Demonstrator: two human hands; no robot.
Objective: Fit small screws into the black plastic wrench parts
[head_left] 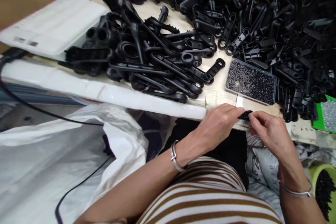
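My left hand (219, 124) is closed around one end of a small black plastic part (245, 114) at the table's front edge. From the other side my right hand (270, 129) pinches the same part between thumb and fingers. Only the middle of the part shows, so its full shape is hidden. Just beyond my hands lies a clear plastic box (250, 82) of tiny grey and black pieces. A short black plastic piece with a round end (215, 70) rests on the wood to the left of the box.
Long black plastic parts (157, 59) lie heaped at left, with a larger pile (252, 14) behind. A white plastic case (57, 24) is at far left. At right are a green tray (319, 113) and a yellow-green bucket (317, 171). A white sack (118, 143) and cable (52, 110) hang at lower left.
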